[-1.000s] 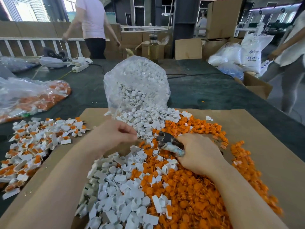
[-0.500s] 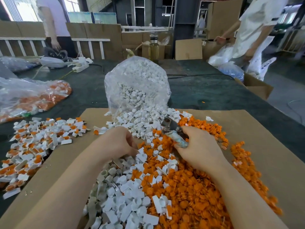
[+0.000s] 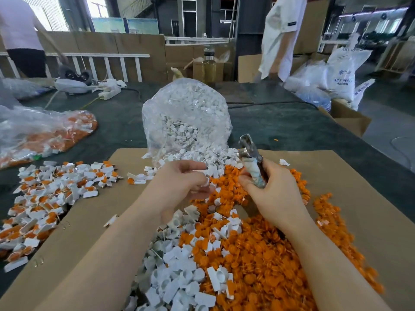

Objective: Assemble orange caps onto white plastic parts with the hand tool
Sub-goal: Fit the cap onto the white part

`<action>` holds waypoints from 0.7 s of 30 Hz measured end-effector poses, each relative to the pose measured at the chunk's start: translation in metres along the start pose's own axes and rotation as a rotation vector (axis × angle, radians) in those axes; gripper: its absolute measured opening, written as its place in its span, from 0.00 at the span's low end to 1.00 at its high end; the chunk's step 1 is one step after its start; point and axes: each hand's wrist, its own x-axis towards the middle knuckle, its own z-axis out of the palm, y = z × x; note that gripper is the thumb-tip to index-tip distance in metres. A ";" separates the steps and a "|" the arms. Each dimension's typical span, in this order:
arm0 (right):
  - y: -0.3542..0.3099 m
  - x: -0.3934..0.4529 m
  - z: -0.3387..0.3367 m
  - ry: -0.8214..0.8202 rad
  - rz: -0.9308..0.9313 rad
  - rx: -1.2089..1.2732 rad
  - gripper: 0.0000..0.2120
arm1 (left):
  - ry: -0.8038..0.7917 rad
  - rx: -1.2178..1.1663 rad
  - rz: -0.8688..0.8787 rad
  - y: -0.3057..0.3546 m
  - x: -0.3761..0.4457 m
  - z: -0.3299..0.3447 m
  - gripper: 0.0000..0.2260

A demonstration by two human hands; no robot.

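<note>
Right hand point(image 3: 275, 194) is wrapped round the handle of the hand tool point(image 3: 252, 162), fingers curled tight on it; the tool's metal head sticks up and away from the hand, tilted slightly toward the left hand. Left hand point(image 3: 179, 185) is raised just beside it, palm turned inward, fingertips pinching a small white plastic part point(image 3: 205, 182). The two hands are close but not touching, the part short of the tool head.

Directly under and behind both hands: a heap of loose orange caps point(image 3: 258, 254), mostly below the right hand and forearm, and a heap of loose white parts point(image 3: 179, 283) below the left forearm; the two heaps mix where they meet. All of it lies on a cardboard sheet point(image 3: 359, 180) on the dark counter point(image 3: 280, 126).

Just beyond the left hand's fingertips, a clear plastic bag point(image 3: 186, 113) lies on its side, white parts spilling from its mouth onto the cardboard. Well out past the left hand, a pile of assembled pieces point(image 3: 51, 191), white with orange caps in them. Further beyond that, another clear bag point(image 3: 45, 131) with orange and white content; can't tell more.

Two people stand at the far edge of the counter.
</note>
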 end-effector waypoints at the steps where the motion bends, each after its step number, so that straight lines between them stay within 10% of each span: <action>1: 0.000 0.000 0.000 0.007 0.005 0.036 0.03 | -0.005 -0.028 0.001 -0.002 0.000 0.003 0.10; 21: -0.006 -0.003 0.010 0.103 -0.088 0.163 0.04 | 0.140 -0.204 0.085 -0.016 -0.013 0.037 0.02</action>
